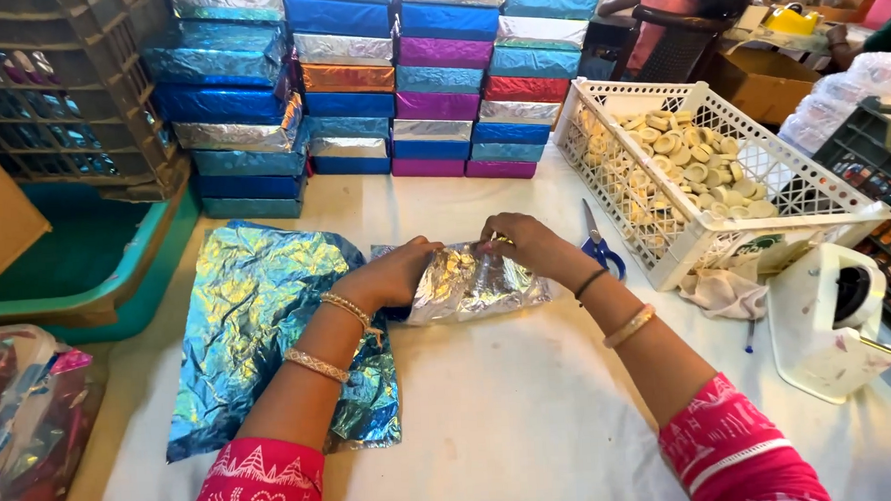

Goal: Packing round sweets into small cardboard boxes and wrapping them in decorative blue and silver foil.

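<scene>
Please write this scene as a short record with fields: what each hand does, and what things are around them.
left hand: left hand presses the left end of a silver foil packet
right hand: right hand pinches the packet's top edge
under the left arm: blue foil sheets, crumpled, flat on the white table
behind: stack of foil-wrapped boxes, blue, silver, purple, orange, red
right side: white basket with pale round pieces; blue-handled scissors beside it
near right: white tape dispenser

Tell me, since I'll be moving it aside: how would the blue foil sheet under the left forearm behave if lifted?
The blue foil sheet looks thin and creased, so probably floppy and very light. Its wrinkles suggest it crumples or tears easily. It lies flat, so rolling seems unlikely.
</scene>
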